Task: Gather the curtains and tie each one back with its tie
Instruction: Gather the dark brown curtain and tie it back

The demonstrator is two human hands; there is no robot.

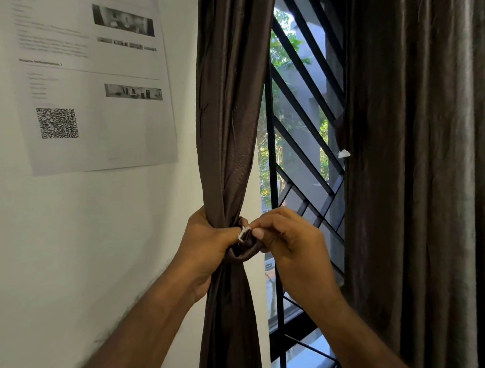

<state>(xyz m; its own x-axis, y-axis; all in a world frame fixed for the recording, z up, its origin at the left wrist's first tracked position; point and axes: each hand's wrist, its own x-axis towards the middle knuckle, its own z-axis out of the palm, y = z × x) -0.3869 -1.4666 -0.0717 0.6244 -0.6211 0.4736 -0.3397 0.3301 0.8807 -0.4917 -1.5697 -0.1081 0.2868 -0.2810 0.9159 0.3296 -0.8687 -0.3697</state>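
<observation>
The left brown curtain [229, 99] hangs gathered into a narrow bundle beside the wall. My left hand [205, 246] is wrapped around the bundle at its waist. A brown tie [245, 252] loops around the bundle there, with a small white end piece [244, 234]. My right hand [286, 238] pinches the tie at that white piece. The right brown curtain [417, 163] hangs loose and ungathered; its own tie [341, 132], with a white tip, dangles at its left edge.
A black diagonal window grille [303, 108] fills the gap between the curtains, with trees outside. A printed sheet [90, 74] with a QR code is stuck on the white wall [66, 245] to the left.
</observation>
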